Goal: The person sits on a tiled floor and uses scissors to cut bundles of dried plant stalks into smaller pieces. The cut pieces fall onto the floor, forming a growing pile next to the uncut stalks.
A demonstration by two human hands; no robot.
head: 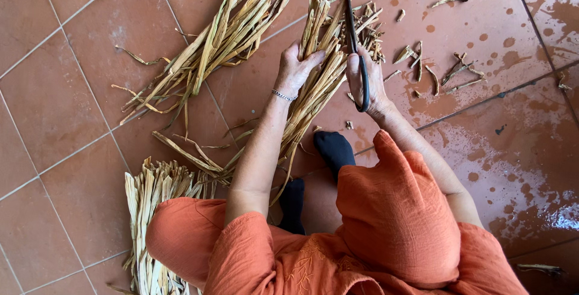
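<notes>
Bundle of dried straw-coloured leaves (313, 84) held upright; long dark scissors (356, 41) beside its top

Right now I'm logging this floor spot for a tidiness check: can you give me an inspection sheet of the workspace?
Surface: tiled floor, wet patches at right.
Job's things: bundle of dried leaf strips; scissors.
Clutter: cut scraps; two more strip piles.
Grips: left hand clasps the bundle; right hand holds the scissors, blades along the bundle.
Cables: nothing seen.
Surroundings: orange clothing, dark socks, bracelet.
</notes>
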